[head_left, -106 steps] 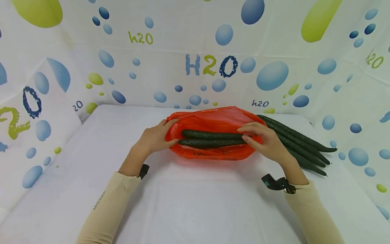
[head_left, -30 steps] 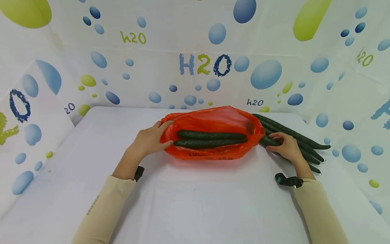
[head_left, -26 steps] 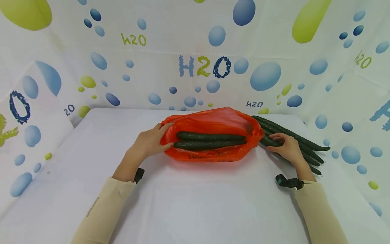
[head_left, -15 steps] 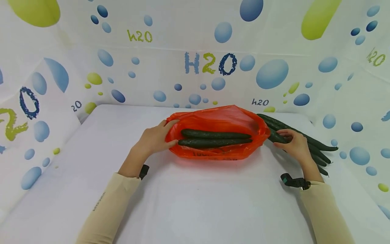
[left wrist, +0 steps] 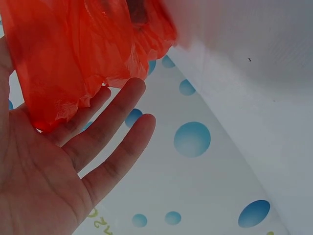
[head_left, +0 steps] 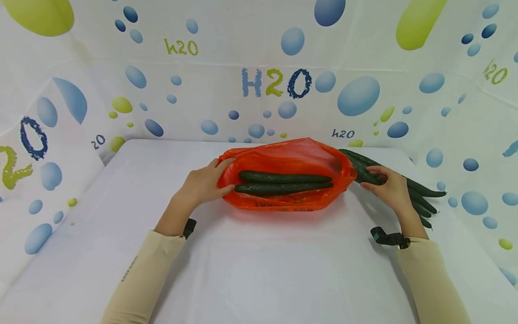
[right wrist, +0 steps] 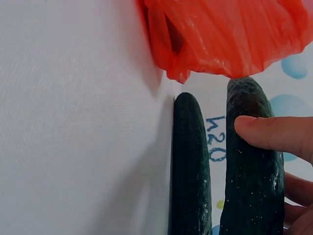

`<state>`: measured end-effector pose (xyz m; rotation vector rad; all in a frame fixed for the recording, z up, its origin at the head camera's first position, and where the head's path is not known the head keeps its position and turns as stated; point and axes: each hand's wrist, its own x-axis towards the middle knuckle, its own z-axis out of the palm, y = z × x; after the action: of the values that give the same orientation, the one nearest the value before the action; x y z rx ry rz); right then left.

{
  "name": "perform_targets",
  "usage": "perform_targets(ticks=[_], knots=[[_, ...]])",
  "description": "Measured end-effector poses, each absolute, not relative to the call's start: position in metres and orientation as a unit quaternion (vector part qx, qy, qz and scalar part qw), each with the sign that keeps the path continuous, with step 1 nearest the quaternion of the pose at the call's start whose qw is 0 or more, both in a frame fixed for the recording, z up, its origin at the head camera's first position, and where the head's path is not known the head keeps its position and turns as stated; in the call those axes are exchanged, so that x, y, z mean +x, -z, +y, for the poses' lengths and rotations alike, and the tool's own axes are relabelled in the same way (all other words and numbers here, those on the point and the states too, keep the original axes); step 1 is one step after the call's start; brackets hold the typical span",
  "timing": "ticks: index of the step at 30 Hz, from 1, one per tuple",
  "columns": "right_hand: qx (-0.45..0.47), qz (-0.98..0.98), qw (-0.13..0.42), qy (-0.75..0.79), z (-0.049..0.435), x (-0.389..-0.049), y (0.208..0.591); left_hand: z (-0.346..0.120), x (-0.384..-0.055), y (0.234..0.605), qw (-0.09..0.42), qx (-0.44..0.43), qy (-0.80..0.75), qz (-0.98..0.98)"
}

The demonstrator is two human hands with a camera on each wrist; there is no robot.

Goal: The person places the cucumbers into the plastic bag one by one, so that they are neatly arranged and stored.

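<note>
The red plastic bag (head_left: 299, 153) lies with its mouth wide and two cucumbers (head_left: 283, 189) side by side inside. At its left end my left hand (head_left: 202, 184) rests against the rim; in the left wrist view its fingers (left wrist: 115, 127) are spread and fairly straight beside the plastic. On the right, my right hand (head_left: 390, 186) grips a cucumber (right wrist: 252, 171) near one end, thumb on one side and fingers behind. That end appears raised above the table, close to the bag. Another cucumber (right wrist: 188, 161) lies beside it in the right wrist view.
More cucumbers (head_left: 426, 191) fan out right of the bag, partly behind my right hand. A white cloth (head_left: 259, 270) covers the table. A printed backdrop (head_left: 259, 49) rises along the back and sides.
My right hand has left the right side of the bag, moved right to the cucumbers and taken hold of one, raising its end slightly. The left hand stays at the bag's rim.
</note>
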<state>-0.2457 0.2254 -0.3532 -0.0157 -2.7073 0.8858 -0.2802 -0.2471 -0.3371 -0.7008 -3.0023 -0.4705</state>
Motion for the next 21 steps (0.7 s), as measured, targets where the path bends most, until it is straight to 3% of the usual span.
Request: perform_targets(ticks=[11, 21], knots=[[-0.009, -0.926, 0.144, -0.350, 0.219, -0.243, 0.338, -0.247, -0.281, 0.336, 0.007, -0.225, 0.154, -0.962], [0.002, -0.920, 0.180, -0.349, 0.208, -0.234, 0.326, -0.247, -0.280, 0.336, 0.010, -0.226, 0.153, -0.962]])
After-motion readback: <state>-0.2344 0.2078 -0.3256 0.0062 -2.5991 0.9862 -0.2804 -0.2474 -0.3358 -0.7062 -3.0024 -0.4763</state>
